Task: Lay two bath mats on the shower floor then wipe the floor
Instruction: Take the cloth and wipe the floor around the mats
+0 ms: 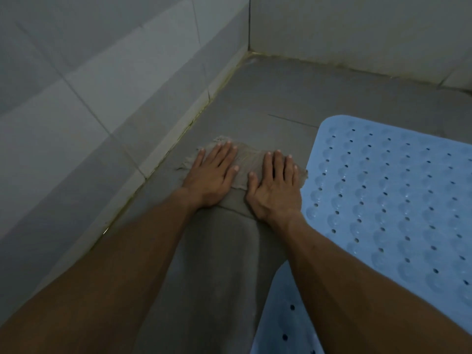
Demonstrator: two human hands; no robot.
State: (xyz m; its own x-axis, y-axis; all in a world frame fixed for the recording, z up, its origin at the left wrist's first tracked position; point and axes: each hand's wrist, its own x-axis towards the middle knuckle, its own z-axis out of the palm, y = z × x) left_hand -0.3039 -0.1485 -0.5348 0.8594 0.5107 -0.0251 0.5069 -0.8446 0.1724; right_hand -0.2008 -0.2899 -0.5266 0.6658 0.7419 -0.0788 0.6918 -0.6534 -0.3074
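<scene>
A thin, frayed grey cloth (245, 159) is being pressed flat against the grey tiled shower floor (293, 98) by both hands, side by side. The left hand (210, 176) is being laid on the cloth's left part, fingers straight and slightly spread; the right hand (274, 186) is being laid on its right part in the same way (neither grip is closed round anything, both palms lying wide and flat). The cloth is being held near the foot of the tiled wall (89, 111) on the left. A light blue bath mat (388, 200), dotted with holes and round bumps, is lying on the floor just right of the right hand, its rounded corner almost touching the cloth's edge.
</scene>
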